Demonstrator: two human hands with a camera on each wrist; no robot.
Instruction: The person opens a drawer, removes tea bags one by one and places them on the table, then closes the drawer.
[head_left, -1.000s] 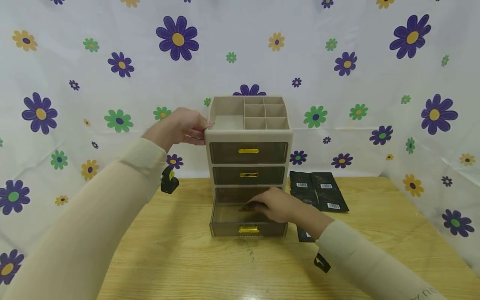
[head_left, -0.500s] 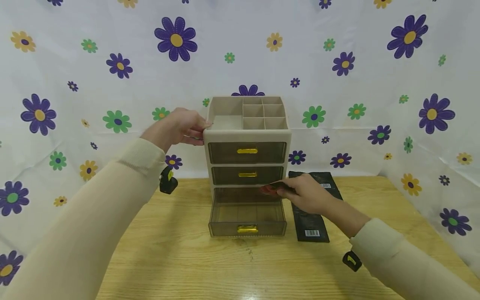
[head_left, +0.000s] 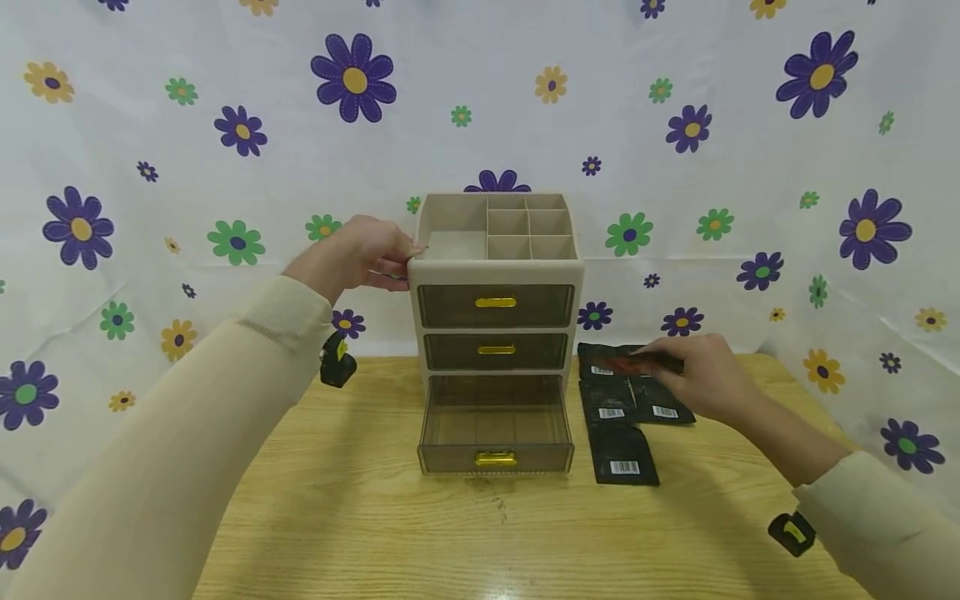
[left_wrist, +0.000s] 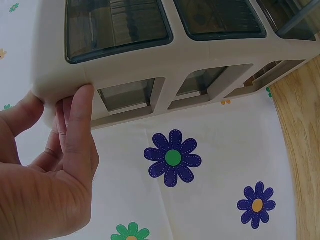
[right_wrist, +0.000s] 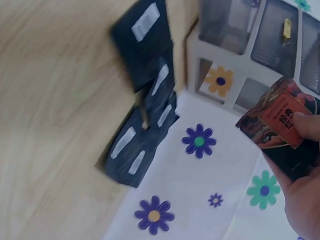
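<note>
My left hand [head_left: 375, 250] pinches the top left front edge of a beige desktop drawer organizer [head_left: 497, 270]. In the left wrist view, the thumb and fingers [left_wrist: 80, 115] grip that corner from both sides. A flat packet [right_wrist: 280, 120], black with a red label and a picture, is held between the thumb and fingers of my right hand [head_left: 708, 379]. The right hand is to the right of the organizer, over several black packets [head_left: 624, 467] with white barcode labels. The bottom drawer [head_left: 495, 458] is pulled out; the two drawers above it are shut.
The wooden table [head_left: 375, 525] carries the organizer and the packets. Open compartments [head_left: 528, 223] divide the organizer's top. A white cloth with flowers [head_left: 270, 183] hangs behind and along the right side.
My right hand has come up out of the bottom drawer and moved right with a packet, to above the other packets. The left hand keeps its place on the organizer.
</note>
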